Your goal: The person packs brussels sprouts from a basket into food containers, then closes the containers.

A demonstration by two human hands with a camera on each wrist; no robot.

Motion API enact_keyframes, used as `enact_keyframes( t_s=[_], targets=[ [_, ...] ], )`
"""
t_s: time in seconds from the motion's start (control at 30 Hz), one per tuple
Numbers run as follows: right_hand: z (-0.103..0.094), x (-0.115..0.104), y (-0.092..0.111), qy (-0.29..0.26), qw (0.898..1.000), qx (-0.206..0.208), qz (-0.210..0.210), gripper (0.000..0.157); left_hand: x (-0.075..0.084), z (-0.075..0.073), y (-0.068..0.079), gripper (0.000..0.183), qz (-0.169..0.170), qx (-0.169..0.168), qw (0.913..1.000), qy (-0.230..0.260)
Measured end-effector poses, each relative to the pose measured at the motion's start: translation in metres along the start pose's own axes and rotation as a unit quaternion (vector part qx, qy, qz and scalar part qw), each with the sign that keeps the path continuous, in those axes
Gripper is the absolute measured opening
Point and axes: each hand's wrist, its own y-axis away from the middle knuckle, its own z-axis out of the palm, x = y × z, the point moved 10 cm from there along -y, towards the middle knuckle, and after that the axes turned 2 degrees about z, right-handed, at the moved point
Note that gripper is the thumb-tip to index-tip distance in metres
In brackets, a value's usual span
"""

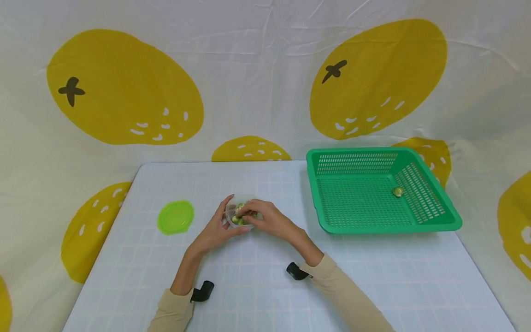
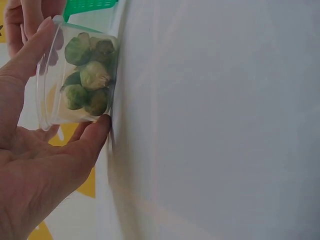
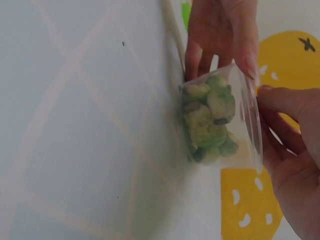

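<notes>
A clear plastic tub (image 2: 59, 95) with several Brussels sprouts (image 2: 95, 75) in it stands on the table. My left hand (image 1: 217, 229) holds the tub from its left side, thumb at the near side and fingers round the far side. From the right, my right hand (image 1: 267, 218) reaches over the rim, its bent fingertips inside the tub's mouth by the sprouts. Whether those fingers pinch a sprout is hidden. In the right wrist view, the sprouts (image 3: 220, 105) lie heaped at the tub's bottom, with the right thumb (image 3: 280, 97) near the rim.
A green plastic basket (image 1: 386, 228) stands at the right of the table, with a single Brussels sprout (image 1: 398, 191) at its right side. A bright green lid (image 1: 175, 217) lies flat to the left of the tub. Behind the table hangs a fruit-printed cloth (image 1: 257, 92).
</notes>
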Motion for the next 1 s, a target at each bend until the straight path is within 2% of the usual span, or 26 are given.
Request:
enact_keyframes(
  t_s=[0.3,0.67,1.0],
  targets=[
    [-0.011,-0.003,0.009,-0.003,1.0,0.006,0.009,0.022,-0.001,-0.001,0.0,0.106,-0.011,0.006,0.9999,-0.009],
    [-0.029,-0.008,0.017,0.02,1.0,0.023,-0.002,0.021,-0.003,-0.002,-0.001,0.107,-0.011,0.011,0.9995,-0.028],
    [-0.051,-0.006,0.028,0.048,0.998,0.049,0.007,0.02,-0.005,-0.002,-0.002,0.108,-0.021,0.015,0.9992,-0.03]
  ],
)
